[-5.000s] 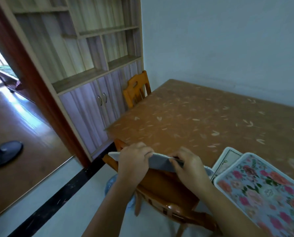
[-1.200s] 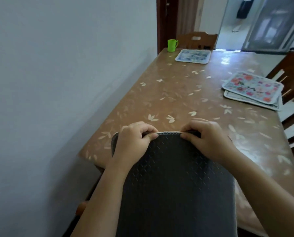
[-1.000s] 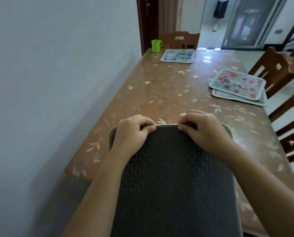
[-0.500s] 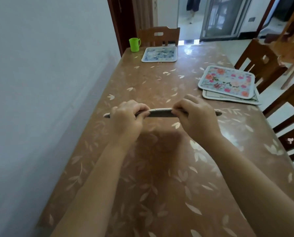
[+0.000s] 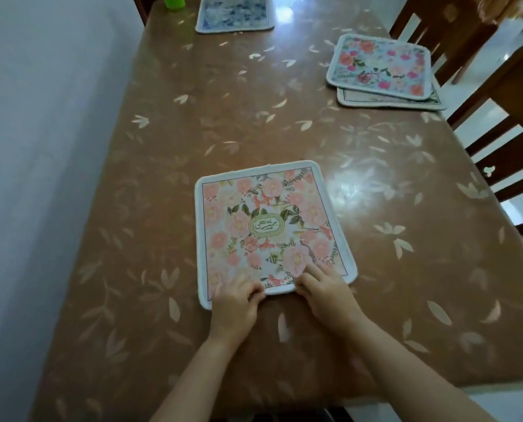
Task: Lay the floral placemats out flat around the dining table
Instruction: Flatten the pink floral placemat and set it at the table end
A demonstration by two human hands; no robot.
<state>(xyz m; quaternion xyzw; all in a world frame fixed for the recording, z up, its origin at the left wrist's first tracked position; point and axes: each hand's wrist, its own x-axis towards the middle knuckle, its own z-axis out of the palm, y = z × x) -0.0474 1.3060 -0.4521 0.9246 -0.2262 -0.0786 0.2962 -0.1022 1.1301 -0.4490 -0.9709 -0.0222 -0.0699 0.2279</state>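
Fingers [image 5: 245,290] of left hand [image 5: 236,304] curled, pinching 6 o'clock edge of pink placemat [image 5: 269,226]; right hand [image 5: 325,295] fingers atop it, grip unclear. Mat flat at table [image 5: 193,117] 6 o'clock end. Risk: glossy top, release drag could skew mat.

Pale wall [image 5: 41,147] left, dark wooden chairs [image 5: 512,83] right, white floor [image 5: 503,391]
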